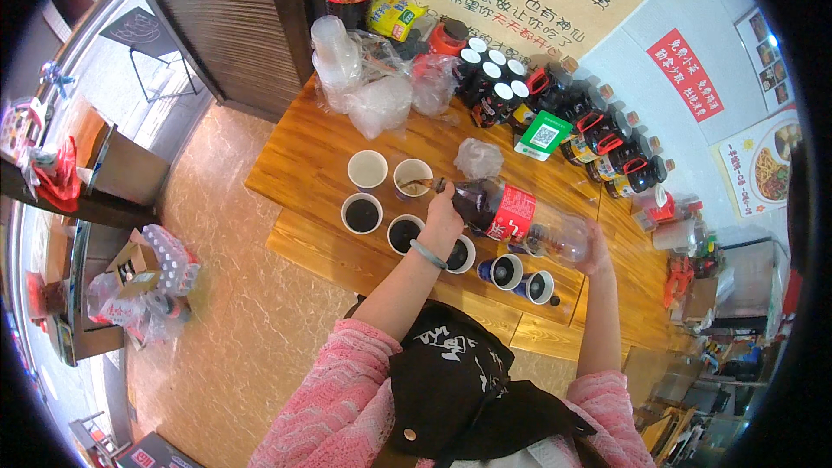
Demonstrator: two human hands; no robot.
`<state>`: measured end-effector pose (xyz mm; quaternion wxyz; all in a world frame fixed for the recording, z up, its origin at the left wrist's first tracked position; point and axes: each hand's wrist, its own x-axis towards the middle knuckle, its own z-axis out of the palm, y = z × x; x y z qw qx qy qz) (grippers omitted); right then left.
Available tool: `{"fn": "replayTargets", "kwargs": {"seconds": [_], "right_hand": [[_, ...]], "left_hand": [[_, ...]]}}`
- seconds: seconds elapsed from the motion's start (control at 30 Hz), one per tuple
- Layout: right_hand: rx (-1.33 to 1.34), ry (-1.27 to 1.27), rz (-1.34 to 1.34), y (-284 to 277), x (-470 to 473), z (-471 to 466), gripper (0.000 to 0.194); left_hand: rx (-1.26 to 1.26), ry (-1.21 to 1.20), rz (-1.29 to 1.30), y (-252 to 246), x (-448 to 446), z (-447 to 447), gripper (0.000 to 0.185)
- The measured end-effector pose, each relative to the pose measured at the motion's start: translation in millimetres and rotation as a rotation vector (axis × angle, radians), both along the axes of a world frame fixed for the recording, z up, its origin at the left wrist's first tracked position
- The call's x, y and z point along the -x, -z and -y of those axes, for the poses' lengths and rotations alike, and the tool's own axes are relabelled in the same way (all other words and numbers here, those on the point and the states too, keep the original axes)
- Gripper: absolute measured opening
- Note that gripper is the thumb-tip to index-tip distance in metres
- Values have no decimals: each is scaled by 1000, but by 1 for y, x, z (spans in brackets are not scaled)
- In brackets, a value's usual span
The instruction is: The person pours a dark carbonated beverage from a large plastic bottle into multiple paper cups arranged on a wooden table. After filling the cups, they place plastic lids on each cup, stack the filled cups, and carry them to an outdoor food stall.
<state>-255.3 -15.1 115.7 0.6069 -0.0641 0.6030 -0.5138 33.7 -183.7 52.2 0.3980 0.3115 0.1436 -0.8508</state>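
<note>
A large cola bottle (517, 211) with a red label lies nearly level in the air between my hands. My left hand (445, 214) grips it near the neck, and my right hand (595, 250) holds its base. Brown liquid runs from the mouth into a paper cup (413, 170) at the back of the group. Left of that cup stands another paper cup (367, 169) with no dark drink visible inside. Several cups of dark drink, among them one at the left (362, 214) and one at the right (537, 287), stand along the front; the bottle and my left arm partly hide some.
Behind the cups are a stack of clear plastic cups (335, 45), a crumpled plastic bag (479, 157) and a green code stand (543, 135). Several dark bottles (608, 130) line the wall. A small black cap (554, 301) lies near the wooden table's (312, 143) front edge.
</note>
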Motion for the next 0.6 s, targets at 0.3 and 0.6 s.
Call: {"fn": "replayTargets", "kwargs": {"seconds": [0.3,0.6], "right_hand": [[-32,-39,-29,-25,-14,4,37],[-78,-16,-92,-35,-18,2,42]], "left_hand": [[33,23,-24,-6,-2,-2,32],[23,27,-66,-1,0,-1,32]]}}
